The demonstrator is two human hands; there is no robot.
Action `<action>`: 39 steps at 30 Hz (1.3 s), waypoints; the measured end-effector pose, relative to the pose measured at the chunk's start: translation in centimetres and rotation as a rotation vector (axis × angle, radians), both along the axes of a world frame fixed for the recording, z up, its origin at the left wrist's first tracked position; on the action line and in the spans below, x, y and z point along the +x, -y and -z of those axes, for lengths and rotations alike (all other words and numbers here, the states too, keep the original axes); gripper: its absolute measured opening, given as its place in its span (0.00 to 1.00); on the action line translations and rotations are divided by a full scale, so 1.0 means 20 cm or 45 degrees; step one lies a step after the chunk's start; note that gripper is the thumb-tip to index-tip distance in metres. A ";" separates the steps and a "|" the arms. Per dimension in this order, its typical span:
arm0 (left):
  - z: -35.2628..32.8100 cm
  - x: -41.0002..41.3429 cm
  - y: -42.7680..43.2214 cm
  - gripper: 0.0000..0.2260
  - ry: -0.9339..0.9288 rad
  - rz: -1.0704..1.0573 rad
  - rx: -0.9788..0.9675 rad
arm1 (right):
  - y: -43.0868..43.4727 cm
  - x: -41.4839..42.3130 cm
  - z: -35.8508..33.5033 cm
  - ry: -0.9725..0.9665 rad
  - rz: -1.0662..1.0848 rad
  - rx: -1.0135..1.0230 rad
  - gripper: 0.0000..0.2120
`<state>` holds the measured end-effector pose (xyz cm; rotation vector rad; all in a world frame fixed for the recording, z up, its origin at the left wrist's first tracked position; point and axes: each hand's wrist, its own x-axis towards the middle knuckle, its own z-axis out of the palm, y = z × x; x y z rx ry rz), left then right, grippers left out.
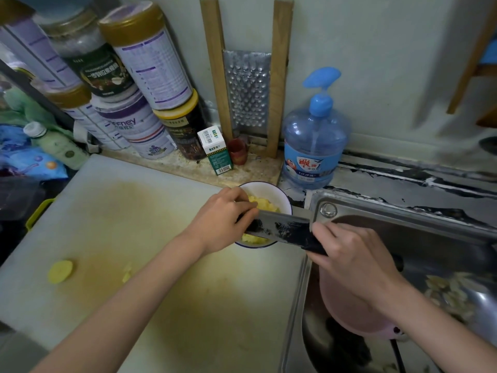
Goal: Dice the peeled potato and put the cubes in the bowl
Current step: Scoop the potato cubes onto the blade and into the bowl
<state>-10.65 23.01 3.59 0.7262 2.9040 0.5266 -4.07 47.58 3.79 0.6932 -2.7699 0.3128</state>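
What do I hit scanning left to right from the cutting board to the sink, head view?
potato slice → small potato scrap → left hand → knife → right hand. I left out the bowl: it overlaps the left hand and knife.

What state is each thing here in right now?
Bowl, upright, holding yellow potato cubes.
Cleaver, held across the bowl.
Right hand, gripping the cleaver's handle.
Left hand, fingers touching the blade.
Potato slice, lying flat, uncut, on the cutting board.
Pump bottle, upright.
Grater, leaning against wall.
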 end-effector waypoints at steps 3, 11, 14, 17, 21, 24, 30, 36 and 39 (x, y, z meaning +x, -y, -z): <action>-0.01 0.05 -0.01 0.20 -0.142 -0.015 0.047 | -0.01 0.02 0.00 -0.012 0.006 -0.010 0.19; 0.06 0.04 0.00 0.27 0.075 -0.031 0.099 | 0.04 0.10 -0.04 0.021 0.025 0.061 0.22; 0.07 0.06 0.07 0.26 -0.037 -0.204 0.222 | 0.07 0.13 -0.05 0.049 0.088 0.063 0.21; 0.10 0.12 0.20 0.20 0.038 -0.455 0.397 | 0.11 0.15 -0.07 0.068 0.147 0.055 0.19; 0.20 0.27 0.52 0.18 -0.069 -0.713 0.359 | 0.19 0.21 -0.09 0.132 0.217 -0.024 0.16; 0.27 0.42 0.78 0.21 -0.041 -0.931 0.260 | 0.32 0.27 -0.10 0.177 0.205 -0.135 0.10; 0.38 0.68 1.13 0.36 0.261 -0.998 0.159 | 0.73 0.33 0.06 0.473 0.182 -0.372 0.06; 0.45 0.71 1.28 0.39 0.305 -0.744 0.137 | 1.13 0.37 0.27 0.482 0.207 -0.212 0.09; 0.47 0.70 1.33 0.38 0.286 -0.614 0.187 | 1.31 0.43 0.33 0.476 0.261 -0.236 0.10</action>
